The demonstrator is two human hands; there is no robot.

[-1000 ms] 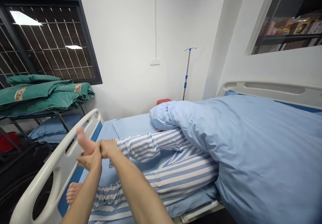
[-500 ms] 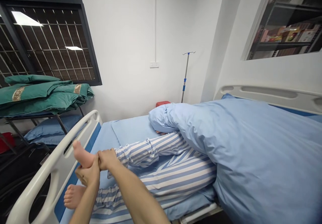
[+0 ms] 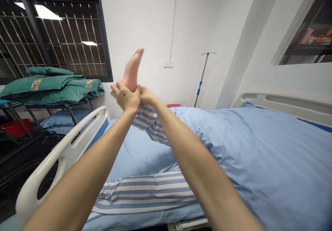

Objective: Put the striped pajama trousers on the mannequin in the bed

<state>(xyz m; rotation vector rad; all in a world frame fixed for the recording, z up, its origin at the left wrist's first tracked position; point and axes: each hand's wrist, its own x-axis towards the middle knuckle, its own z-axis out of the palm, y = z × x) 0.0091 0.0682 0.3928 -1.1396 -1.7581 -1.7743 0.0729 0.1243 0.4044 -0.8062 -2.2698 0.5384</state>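
Observation:
The raised far foot (image 3: 132,66), smooth and pink like a manikin's, points upward above the bed. My left hand (image 3: 126,95) is closed around its heel and ankle. Right beside it, my right hand (image 3: 145,95) grips the ankle just above the trouser cuff. The raised leg (image 3: 151,122), in blue-and-white striped trousers, is bent and partly hidden behind my right forearm. Flat on the bed lies the other striped leg (image 3: 145,189); my left forearm covers its foot. A light-blue quilt (image 3: 246,144) covers the upper body.
At the left stands the white footboard (image 3: 62,151), with the headboard (image 3: 285,106) at the right. An IV pole (image 3: 202,79) rises behind the bed. Green folded bedding (image 3: 52,89) rests on a rack; a red basin (image 3: 17,128) sits below. The blue sheet (image 3: 135,155) shows between the legs.
Both hands have lifted the far foot high off the bed and moved it right, toward the quilt. That knee is now bent. The view has shifted slightly left.

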